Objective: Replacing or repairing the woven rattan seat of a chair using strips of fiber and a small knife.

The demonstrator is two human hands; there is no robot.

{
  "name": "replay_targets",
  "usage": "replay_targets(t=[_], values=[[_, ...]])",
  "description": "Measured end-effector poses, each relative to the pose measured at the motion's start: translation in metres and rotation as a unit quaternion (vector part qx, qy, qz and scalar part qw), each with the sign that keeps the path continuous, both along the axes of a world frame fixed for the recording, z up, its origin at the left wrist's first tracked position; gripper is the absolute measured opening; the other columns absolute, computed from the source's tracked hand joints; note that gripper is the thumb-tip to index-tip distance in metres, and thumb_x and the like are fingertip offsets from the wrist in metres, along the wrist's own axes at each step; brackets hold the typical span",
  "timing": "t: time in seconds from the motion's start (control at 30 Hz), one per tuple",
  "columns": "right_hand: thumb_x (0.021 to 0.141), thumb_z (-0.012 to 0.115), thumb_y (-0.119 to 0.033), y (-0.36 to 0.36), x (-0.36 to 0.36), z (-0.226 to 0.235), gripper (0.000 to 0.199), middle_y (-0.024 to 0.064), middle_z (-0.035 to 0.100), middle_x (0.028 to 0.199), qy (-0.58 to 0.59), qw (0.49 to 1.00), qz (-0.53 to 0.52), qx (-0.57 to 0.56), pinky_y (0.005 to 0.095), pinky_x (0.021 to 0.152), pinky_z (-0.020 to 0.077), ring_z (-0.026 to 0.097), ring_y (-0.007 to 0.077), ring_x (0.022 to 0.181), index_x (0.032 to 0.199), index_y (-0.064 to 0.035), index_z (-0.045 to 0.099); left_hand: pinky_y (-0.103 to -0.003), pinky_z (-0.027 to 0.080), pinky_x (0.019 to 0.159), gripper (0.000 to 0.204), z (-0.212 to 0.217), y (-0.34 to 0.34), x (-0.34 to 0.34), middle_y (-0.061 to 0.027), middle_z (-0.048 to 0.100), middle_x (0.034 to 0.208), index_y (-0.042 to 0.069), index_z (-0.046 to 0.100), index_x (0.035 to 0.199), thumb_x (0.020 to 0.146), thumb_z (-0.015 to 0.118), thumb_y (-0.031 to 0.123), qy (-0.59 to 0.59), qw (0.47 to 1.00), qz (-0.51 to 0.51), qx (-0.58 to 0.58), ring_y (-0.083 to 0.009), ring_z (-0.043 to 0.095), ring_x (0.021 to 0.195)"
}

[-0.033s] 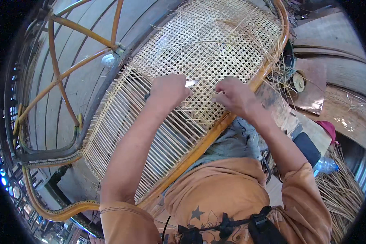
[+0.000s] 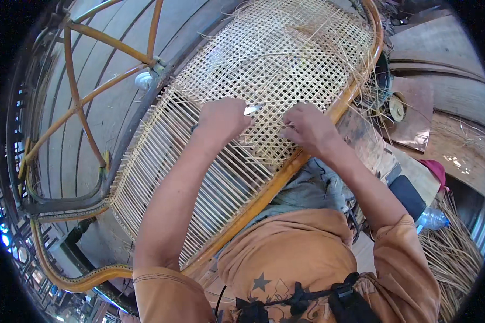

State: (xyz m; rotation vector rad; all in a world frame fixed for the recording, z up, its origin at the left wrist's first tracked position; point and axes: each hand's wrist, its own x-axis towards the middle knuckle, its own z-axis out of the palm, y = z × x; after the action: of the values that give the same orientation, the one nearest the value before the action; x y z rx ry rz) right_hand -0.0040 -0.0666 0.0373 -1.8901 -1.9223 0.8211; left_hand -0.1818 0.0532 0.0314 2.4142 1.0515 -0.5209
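Observation:
A cane-woven panel [image 2: 285,64] in a varnished rattan frame [image 2: 242,218] slants across in front of me. Its far part is a close open-hole weave, while the near left part has only parallel strands [image 2: 210,191]. My left hand [image 2: 221,121] is closed round a knife, at the border of the two parts. The knife's pale blade [image 2: 252,109] sticks out to the right over the weave, and a dark handle end shows at the wrist side. My right hand [image 2: 306,124] is bent over the weave near the frame's right rail, fingers drawn together; what they pinch is hidden.
Loose cane ends [image 2: 369,99] hang off the panel's right edge. Another rattan frame [image 2: 75,107] stands at left. To the right are a round tin [image 2: 396,107], a plastic bottle [image 2: 432,218] and a heap of cane strips [image 2: 452,258]. Grey cloth [image 2: 312,185] lies beneath the rail.
My right hand has turned slightly, and its fingers have curled closer together over the weave. My left hand with the knife has barely moved.

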Motion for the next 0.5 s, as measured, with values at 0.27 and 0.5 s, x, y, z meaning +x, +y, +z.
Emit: replay_targets(t=[0.27, 0.5], values=[[0.075, 0.063, -0.017, 0.006, 0.006, -0.026, 0.013, 0.0109, 0.056, 0.080, -0.066, 0.996, 0.043, 0.041, 0.0402, 0.072, 0.0452, 0.054, 0.0300, 0.079, 0.070, -0.0055, 0.058, -0.043, 0.050, 0.068, 0.032, -0.009, 0.016, -0.002, -0.0134, 0.064, 0.074, 0.008, 0.065, 0.080, 0.077, 0.058, 0.039, 0.018, 0.983, 0.056, -0.176, -0.0310, 0.063, 0.074], [0.074, 0.058, -0.013, 0.016, 0.002, -0.020, 0.010, 0.0116, 0.056, 0.083, -0.086, 0.996, 0.031, -0.013, 0.0392, 0.075, 0.0461, 0.053, 0.0307, 0.085, 0.071, -0.0033, 0.058, -0.044, 0.049, 0.065, 0.028, -0.019, 0.019, -0.005, -0.0148, 0.063, 0.072, 0.007, 0.062, 0.076, 0.078, 0.052, 0.032, 0.000, 0.987, -0.035, -0.156, -0.0332, 0.062, 0.071]])
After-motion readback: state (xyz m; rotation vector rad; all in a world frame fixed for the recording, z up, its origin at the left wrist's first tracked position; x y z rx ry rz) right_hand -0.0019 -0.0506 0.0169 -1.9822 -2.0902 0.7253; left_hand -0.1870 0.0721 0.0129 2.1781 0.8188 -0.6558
